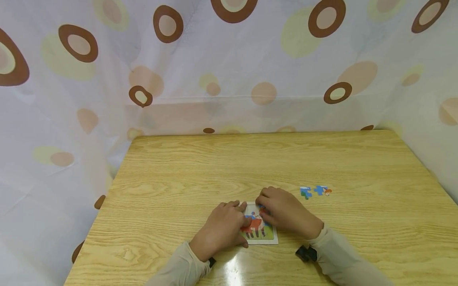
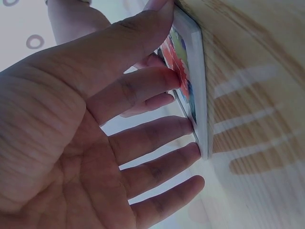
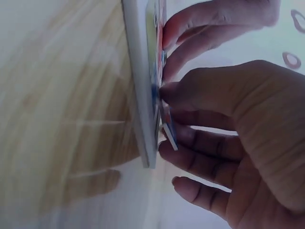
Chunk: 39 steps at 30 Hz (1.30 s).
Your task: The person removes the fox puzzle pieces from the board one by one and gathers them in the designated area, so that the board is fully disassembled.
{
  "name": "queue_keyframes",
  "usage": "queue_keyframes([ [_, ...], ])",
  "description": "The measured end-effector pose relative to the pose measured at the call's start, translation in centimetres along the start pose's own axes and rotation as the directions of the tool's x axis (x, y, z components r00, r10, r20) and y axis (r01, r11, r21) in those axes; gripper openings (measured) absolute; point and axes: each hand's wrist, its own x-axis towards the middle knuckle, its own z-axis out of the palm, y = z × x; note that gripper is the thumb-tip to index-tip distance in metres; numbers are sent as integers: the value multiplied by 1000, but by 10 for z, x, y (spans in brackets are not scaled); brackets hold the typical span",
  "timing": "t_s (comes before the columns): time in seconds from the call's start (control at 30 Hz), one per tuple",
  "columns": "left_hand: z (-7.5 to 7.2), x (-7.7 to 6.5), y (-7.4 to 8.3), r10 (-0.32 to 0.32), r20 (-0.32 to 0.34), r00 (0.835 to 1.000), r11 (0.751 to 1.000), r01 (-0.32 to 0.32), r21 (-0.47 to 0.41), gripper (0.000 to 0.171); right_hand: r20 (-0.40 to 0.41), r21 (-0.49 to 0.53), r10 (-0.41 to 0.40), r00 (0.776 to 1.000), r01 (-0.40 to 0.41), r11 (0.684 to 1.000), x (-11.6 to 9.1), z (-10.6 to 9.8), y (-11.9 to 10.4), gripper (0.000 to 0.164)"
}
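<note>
A small jigsaw puzzle board [image 1: 264,242] with a pale frame and a red animal picture lies on the table in the head view. My left hand [image 1: 223,227] rests on its left side, with the index fingertip pressing the red picture and the thumb at the near edge. In the left wrist view its fingers [image 2: 147,138] are spread and nearly straight. At the board's far right corner, my right hand [image 1: 288,210] pinches a puzzle piece [image 3: 169,128] between thumb and fingers. That piece stands tilted against the board, partly hidden by the fingers.
Two loose blue puzzle pieces lie beyond the right hand, one with green [image 1: 305,193] and one with orange [image 1: 319,190]. The wooden table [image 1: 171,167] reaches back to a patterned curtain [image 1: 232,75]. A black wrist strap part [image 1: 306,253] hangs under the right wrist.
</note>
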Motion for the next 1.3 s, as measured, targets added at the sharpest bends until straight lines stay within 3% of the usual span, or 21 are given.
queue_keyframes([
  [0.17,0,0,0,2,-1,1000,1000,-2,2,48,-27,-140,-68,997,63,988,3,3,-3,10],
  [0.3,0,0,-1,2,1,1000,1000,-2,-12,46,-2,-188,-72,997,70,980,4,3,-5,9],
  [0.7,0,0,0,0,9,1000,1000,0,-15,48,-3,-130,-33,999,32,991,-4,-9,6,13],
  [1.03,1,-1,0,-3,21,1000,1000,3,-3,48,-99,-137,-24,995,11,991,-24,-29,28,13],
  [1.3,1,-1,0,5,19,1000,1000,-5,-5,49,-99,-143,37,994,-51,988,-45,-41,48,14],
])
